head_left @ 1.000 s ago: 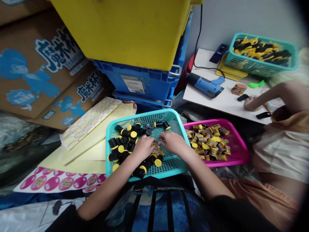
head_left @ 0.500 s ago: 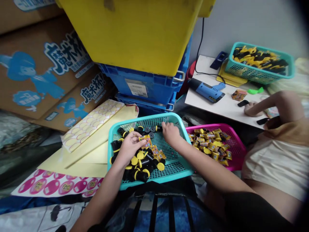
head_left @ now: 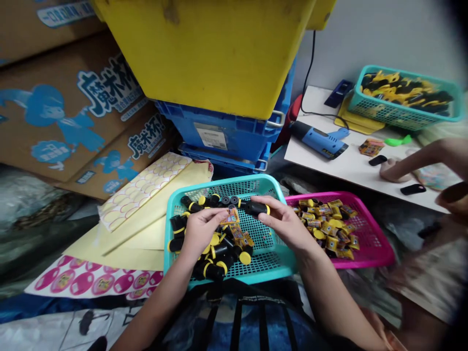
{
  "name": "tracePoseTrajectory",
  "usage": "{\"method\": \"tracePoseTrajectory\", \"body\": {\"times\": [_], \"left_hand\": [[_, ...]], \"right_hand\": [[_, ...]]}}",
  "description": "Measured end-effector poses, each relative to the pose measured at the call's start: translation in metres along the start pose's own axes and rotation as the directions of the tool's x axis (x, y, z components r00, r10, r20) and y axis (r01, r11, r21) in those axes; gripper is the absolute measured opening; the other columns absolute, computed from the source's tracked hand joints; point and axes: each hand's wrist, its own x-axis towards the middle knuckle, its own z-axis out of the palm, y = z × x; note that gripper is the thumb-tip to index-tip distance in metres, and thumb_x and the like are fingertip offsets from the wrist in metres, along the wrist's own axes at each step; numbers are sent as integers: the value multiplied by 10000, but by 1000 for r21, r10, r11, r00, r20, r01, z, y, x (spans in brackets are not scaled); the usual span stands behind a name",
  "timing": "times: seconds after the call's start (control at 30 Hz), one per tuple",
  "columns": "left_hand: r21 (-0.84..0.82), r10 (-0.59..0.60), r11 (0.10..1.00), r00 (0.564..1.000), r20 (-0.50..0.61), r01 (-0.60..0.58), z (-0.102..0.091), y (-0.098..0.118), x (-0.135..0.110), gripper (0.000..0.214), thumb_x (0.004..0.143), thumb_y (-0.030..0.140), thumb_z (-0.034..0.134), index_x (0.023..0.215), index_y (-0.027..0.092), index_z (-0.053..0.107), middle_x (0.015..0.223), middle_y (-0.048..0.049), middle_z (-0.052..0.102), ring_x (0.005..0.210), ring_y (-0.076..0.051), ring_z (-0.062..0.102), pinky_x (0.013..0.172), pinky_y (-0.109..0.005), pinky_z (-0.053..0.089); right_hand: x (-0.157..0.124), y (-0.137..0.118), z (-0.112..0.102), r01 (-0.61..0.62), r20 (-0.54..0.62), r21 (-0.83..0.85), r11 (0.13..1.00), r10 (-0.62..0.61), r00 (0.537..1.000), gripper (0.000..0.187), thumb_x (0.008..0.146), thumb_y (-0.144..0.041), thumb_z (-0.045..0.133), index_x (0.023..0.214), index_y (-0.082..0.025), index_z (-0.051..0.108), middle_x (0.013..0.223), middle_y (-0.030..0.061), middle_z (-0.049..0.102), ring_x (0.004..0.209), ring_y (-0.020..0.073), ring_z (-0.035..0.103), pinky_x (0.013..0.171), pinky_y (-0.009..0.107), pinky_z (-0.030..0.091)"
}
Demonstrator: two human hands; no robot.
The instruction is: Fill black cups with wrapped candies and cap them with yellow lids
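My left hand (head_left: 201,230) pinches a small orange-yellow printed sticker (head_left: 231,217) over the teal basket (head_left: 271,269). Just to its right, my right hand (head_left: 285,225) grips a black tube with a yellow band (head_left: 257,208), lying sideways, its end close to the sticker. Several more black tubes with yellow caps (head_left: 215,253) lie heaped in the basket's left half, some hidden under my left hand. Loose stickers (head_left: 244,237) lie among them.
A pink basket (head_left: 369,253) of small yellow packets sits to the right. Sticker sheets (head_left: 142,187) and pink round labels (head_left: 91,282) lie on the left. Yellow and blue crates (head_left: 219,131) and cardboard boxes stand behind. Another person's hand (head_left: 393,170) rests on a white board beside a blue tool (head_left: 321,139).
My left hand lifted a sticker out of the pile. My right hand reached to the basket's far edge, took a black tube and brought it back towards the sticker.
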Motion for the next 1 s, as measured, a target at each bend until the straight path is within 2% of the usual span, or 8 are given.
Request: {"method": "tracePoseTrajectory", "body": {"times": [0.1, 0.23, 0.47, 0.63, 0.73, 0.8, 0.9, 1.0], "left_hand": [[44, 50, 998, 999, -18, -49, 1, 1, -2, 148, 700, 312, 722, 791, 205, 768, 815, -42, 768, 781, -225, 717, 745, -338, 579], [69, 103, 992, 994, -31, -101, 1, 0, -4, 177, 739, 333, 698, 851, 214, 767, 867, -40, 766, 799, -221, 718, 768, -341, 578], [73, 133, 989, 991, -12, -132, 10, 9, -5, 159, 717, 315, 715, 828, 215, 769, 869, -46, 765, 803, -226, 718, 763, -338, 580], [-58, 24, 998, 992, 127, -17, 16, 16, -6, 263, 649, 311, 775, 885, 196, 753, 849, -51, 765, 759, -209, 710, 715, -321, 582], [-147, -35, 987, 981, 193, 64, 17, 14, -6, 332, 585, 266, 824, 895, 187, 736, 837, -38, 753, 722, -180, 692, 688, -293, 575], [-203, -43, 976, 980, 196, 84, 18, 12, -7, 321, 587, 263, 825, 887, 192, 734, 847, -31, 747, 702, -161, 680, 660, -273, 569], [-278, -26, 957, 979, 201, 83, 21, 11, -9, 301, 604, 269, 818, 885, 201, 737, 921, -40, 747, 743, -161, 681, 684, -270, 564], [-309, 2, 949, 976, 218, 67, 24, 14, -10, 278, 590, 239, 826, 854, 203, 746, 936, -41, 750, 800, -161, 682, 739, -263, 555]], "right_hand": [[0, 0, 2, -32, -32, 108, 994, 36, 999, 415, 708, -316, 758, 1096, -258, 621, 1039, 40, 633, 970, 184, 602, 865, 347, 495], [3, 3, 2, -51, -49, 144, 988, 58, 997, 326, 626, -312, 808, 894, -223, 645, 896, 23, 648, 789, 159, 620, 706, 309, 531], [4, 5, 1, -28, -87, -84, 996, 20, 996, 286, 669, -349, 774, 906, -207, 701, 881, 43, 685, 762, 169, 616, 753, 363, 511], [4, 9, 11, 41, -100, -91, 995, -50, 994, 331, 643, -349, 799, 933, -230, 693, 921, 47, 683, 804, 184, 626, 806, 379, 514], [3, 11, 17, 24, -43, 44, 999, -22, 999, 290, 723, -396, 738, 964, -243, 691, 1043, 55, 654, 975, 201, 602, 872, 365, 490], [2, 12, 22, -74, 47, 236, 969, 64, 997, 310, 802, -424, 660, 1072, -271, 657, 1113, 47, 618, 1029, 186, 580, 880, 342, 484], [1, 14, 31, -247, 231, 514, 822, 145, 962, 375, 830, -454, 626, 1164, -285, 591, 1018, 29, 605, 890, 142, 604, 800, 302, 510], [0, 17, 37, -275, 289, 628, 728, 110, 951, 333, 799, -433, 676, 1067, -246, 611, 914, 4, 585, 782, 104, 598, 758, 265, 511]]}}
